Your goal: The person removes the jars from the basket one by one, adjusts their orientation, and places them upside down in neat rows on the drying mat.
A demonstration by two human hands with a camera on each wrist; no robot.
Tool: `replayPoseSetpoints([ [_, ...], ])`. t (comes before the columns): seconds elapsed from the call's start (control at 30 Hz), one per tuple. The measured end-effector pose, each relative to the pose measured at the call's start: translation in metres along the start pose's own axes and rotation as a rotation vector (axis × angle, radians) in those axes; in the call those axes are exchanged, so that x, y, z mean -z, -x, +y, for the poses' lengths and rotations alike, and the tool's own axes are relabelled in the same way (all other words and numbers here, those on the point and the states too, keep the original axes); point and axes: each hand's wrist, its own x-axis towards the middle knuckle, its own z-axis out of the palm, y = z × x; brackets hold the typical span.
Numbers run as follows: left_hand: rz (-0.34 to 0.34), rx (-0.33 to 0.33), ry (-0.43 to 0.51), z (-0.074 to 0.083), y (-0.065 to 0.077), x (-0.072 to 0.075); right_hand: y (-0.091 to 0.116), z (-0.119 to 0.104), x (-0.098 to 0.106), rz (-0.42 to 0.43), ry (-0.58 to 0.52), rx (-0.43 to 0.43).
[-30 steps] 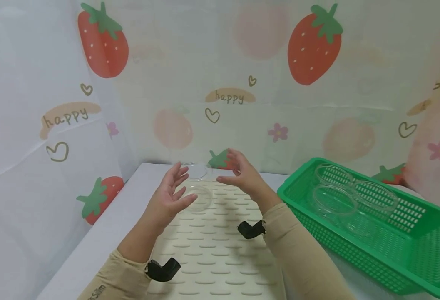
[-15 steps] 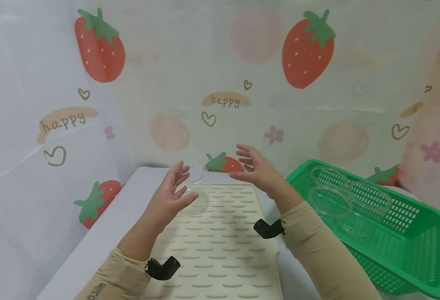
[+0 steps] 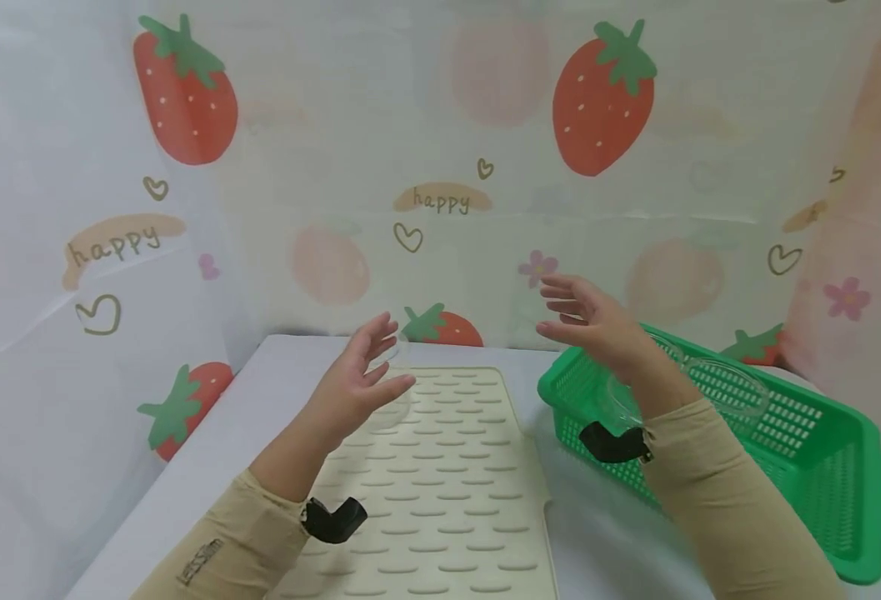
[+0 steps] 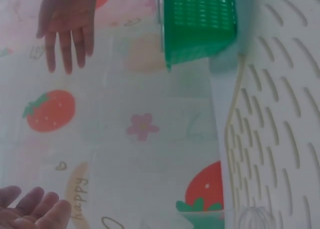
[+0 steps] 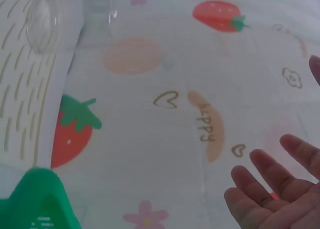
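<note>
The left hand (image 3: 357, 379) is held up with its fingers spread and slightly bent, holding nothing that can be made out. Just behind it, at the far end of a cream ridged mat (image 3: 440, 475), stands a clear, colourless, round-walled container (image 5: 70, 24), mostly hidden by that hand in the head view; whether palm and wall touch is hard to tell. The right wrist view shows more of it, with its upper edge running faint against the cloth, while the left wrist view catches only a sliver at the bottom border.

The right hand (image 3: 593, 325) is raised, its grip loose and nothing in it, in front of the near-left end of a green perforated plastic basket (image 3: 871, 517). Clear round containers (image 3: 728, 387) sit inside the basket, partly blocked by the right hand and forearm, so their number cannot be counted. Both beige sleeves (image 3: 733, 500) run out of the frame below. Behind, a pale cloth (image 3: 312, 150) printed with strawberries is cut off along the top
</note>
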Motion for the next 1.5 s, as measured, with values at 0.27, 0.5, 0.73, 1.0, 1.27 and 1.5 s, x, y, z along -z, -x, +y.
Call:
replayPoseSetpoints([
  [0.27, -0.033, -0.014, -0.019, 0.006, -0.015, -0.017, 0.028, 0.008, 0.033, 0.019, 0.076, -0.066],
  [0.5, -0.080, -0.017, -0.001, 0.010, -0.028, -0.041, 0.047, 0.020, 0.059, 0.068, 0.149, -0.083],
  [0.73, -0.133, -0.031, 0.026, 0.011, -0.039, -0.066, 0.064, 0.034, 0.079, 0.089, 0.233, -0.114],
  [1.0, -0.214, -0.015, -0.016, 0.011, -0.043, -0.094, 0.079, 0.045, 0.092, 0.066, 0.243, -0.150],
  [1.27, -0.293, -0.012, 0.018, 0.008, -0.043, -0.117, 0.089, 0.056, 0.102, 0.018, 0.230, -0.204],
  [1.5, -0.323, 0.008, 0.032, 0.007, -0.043, -0.127, 0.094, 0.071, 0.106, 0.004, 0.244, -0.198],
])
